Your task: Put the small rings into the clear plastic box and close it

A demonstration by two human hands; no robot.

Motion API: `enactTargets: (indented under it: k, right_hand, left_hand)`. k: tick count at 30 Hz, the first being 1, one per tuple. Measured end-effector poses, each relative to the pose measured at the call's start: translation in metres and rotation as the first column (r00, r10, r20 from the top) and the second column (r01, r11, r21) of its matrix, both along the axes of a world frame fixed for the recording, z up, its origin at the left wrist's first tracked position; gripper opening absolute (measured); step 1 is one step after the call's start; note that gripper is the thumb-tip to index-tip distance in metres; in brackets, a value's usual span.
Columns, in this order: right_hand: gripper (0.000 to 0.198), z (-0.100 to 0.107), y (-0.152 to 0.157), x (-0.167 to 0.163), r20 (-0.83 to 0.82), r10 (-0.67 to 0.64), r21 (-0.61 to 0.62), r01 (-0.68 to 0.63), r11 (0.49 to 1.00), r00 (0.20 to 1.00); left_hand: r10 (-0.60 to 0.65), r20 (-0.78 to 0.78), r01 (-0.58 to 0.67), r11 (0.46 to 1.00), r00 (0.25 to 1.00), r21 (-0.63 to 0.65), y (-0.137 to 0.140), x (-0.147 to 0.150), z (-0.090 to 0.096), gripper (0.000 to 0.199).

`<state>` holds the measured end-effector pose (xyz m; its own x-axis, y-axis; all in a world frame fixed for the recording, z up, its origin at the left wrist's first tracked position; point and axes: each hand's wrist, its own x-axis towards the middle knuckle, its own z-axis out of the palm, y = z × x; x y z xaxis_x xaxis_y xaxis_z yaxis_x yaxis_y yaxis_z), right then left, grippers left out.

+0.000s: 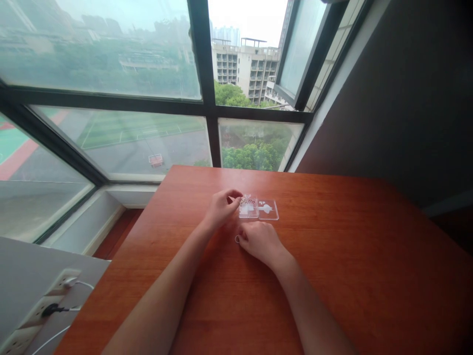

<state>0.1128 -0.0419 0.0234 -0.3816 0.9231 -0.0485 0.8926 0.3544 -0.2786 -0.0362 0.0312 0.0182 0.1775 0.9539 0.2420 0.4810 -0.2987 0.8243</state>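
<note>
A small clear plastic box (248, 213) lies on the brown wooden table (332, 266), its lid (272, 213) folded open flat to the right. Several tiny ring-like pieces (248, 201) show in the back of the box, too small to name further. My left hand (222, 207) grips the box's left back edge between thumb and curled fingers. Just in front of the box, my right hand (261, 240) is closed in a pinch on a small pale ring (237, 239), held close above or against the tabletop; I cannot tell which.
Dark-framed windows (210, 103) stand beyond the table's far edge, one pane (303, 54) swung outward. A dark wall (406, 98) rises at the right. Wall sockets (44, 310) with plugged-in cables sit at the lower left.
</note>
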Motion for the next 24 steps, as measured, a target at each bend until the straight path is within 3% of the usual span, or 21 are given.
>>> enactTargets:
  k: [5, 10, 14, 18, 24]
  right_hand:
    - [0.010, -0.002, 0.002, 0.003, -0.075, -0.018, 0.022, 0.019, 1.000, 0.997]
    - [0.011, -0.002, 0.006, 0.009, -0.167, -0.115, 0.093, 0.131, 0.987, 0.979]
    - [0.011, -0.003, 0.011, 0.017, -0.280, -0.229, 0.193, 0.288, 0.938, 0.932]
    - [0.014, -0.004, 0.015, 0.025, -0.400, -0.312, 0.239, 0.426, 0.873, 0.862]
    - [0.015, -0.003, 0.017, 0.029, -0.460, -0.343, 0.260, 0.493, 0.830, 0.819]
  left_hand:
    - [-0.001, -0.002, 0.001, 1.000, 1.000, 0.006, 0.000, 0.001, -0.002, 0.019]
    - [-0.015, 0.005, 0.015, 1.000, 1.000, 0.000, -0.001, 0.001, 0.000, 0.019]
    - [-0.065, 0.001, 0.065, 0.998, 0.998, -0.027, -0.003, 0.003, 0.002, 0.021]
    - [-0.192, 0.040, 0.195, 0.976, 0.981, -0.098, -0.007, 0.007, 0.004, 0.027]
    - [-0.286, 0.153, 0.311, 0.934, 0.946, -0.178, -0.014, 0.016, 0.013, 0.030]
